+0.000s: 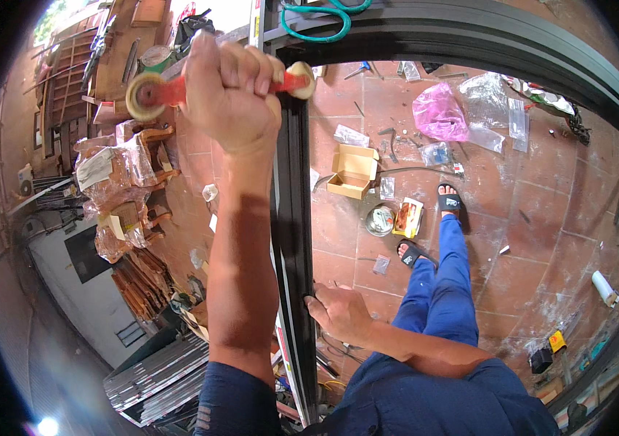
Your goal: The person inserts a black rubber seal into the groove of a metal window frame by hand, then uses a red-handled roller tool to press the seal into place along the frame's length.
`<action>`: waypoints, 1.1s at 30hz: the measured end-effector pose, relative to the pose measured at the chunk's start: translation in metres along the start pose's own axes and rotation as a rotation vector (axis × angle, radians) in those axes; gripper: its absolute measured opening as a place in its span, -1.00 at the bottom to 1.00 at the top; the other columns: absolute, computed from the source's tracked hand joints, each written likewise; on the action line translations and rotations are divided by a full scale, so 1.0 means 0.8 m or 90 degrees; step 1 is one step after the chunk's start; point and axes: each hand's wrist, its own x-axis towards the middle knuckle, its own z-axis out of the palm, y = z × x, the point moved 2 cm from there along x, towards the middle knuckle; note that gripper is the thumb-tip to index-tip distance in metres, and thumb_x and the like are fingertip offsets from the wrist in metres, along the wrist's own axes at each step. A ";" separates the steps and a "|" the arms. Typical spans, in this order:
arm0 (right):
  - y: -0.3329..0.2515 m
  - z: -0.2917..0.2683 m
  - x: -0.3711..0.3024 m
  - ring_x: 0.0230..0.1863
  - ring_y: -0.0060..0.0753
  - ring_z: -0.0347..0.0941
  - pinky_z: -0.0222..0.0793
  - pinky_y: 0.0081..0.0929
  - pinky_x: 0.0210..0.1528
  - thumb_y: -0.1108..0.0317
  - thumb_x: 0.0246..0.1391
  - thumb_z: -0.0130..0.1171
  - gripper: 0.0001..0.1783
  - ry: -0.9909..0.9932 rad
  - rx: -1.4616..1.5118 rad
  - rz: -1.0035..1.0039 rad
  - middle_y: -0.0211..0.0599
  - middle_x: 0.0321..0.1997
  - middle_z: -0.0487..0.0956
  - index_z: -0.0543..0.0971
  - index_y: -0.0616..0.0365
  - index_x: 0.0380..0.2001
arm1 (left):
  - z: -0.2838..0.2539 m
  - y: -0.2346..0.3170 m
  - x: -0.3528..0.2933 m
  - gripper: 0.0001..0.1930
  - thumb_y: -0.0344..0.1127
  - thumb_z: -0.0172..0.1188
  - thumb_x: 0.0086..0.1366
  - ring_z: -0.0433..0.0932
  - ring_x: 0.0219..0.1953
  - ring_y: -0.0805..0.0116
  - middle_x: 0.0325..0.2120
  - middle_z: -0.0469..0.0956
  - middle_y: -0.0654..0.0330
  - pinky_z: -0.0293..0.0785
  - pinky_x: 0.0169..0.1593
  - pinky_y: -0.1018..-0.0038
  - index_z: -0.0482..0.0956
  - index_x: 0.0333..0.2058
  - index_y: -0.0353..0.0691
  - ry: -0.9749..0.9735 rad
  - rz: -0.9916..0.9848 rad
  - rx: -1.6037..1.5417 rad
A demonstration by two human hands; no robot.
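My left hand [233, 98] is closed in a full fist around the red tool [173, 92], which has a pale, rounded face at each end and looks to me like a two-faced mallet; it is at the upper left, one end overlapping the corner where the dark bar [293, 218] meets the crosswise bar [484, 40]; whether that end touches the metal I cannot tell; my right hand [338, 312] is half open, fingers loosely bent, fingertips against the side of the dark bar lower down, with no tool visible in it; I judge the step to be working that corner with the red tool while my right hand steadies the bar; as I read it, the next move calls for a firm fist, a square face to the metal and my right hand kept well below the corner; I would also mind the teal looped handles [317, 33] by the crosswise bar, close to where the tool works.
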 end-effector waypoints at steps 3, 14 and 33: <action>0.000 -0.004 0.006 -0.44 0.20 0.57 0.44 0.12 -0.32 0.22 0.32 0.18 -0.80 -0.007 -0.004 0.021 0.00 -0.55 0.53 0.57 0.12 -0.24 | 0.002 0.000 -0.008 -0.50 -0.13 -0.10 0.61 0.11 -0.69 0.41 -0.72 0.09 0.31 0.20 -0.51 0.37 0.15 -0.61 -0.08 0.001 -0.035 0.012; 0.002 0.000 0.001 -0.38 0.27 0.58 0.44 0.15 -0.29 0.19 0.36 0.11 -0.78 -0.036 0.016 0.066 0.02 -0.49 0.61 0.58 0.06 -0.10 | -0.007 0.018 -0.046 -0.51 -0.08 -0.20 0.61 0.07 -0.67 0.42 -0.71 0.08 0.33 0.14 -0.49 0.39 0.12 -0.59 -0.03 0.035 -0.090 0.026; 0.004 0.016 -0.004 -0.35 0.32 0.58 0.42 0.09 -0.30 0.23 0.39 0.09 -0.75 0.025 0.002 0.069 0.16 -0.47 0.58 0.54 0.22 -0.17 | -0.023 0.085 -0.218 -0.53 -0.10 0.02 0.58 0.17 -0.62 0.47 -0.68 0.18 0.32 0.19 -0.47 0.40 0.18 -0.57 -0.06 -0.046 -0.064 0.056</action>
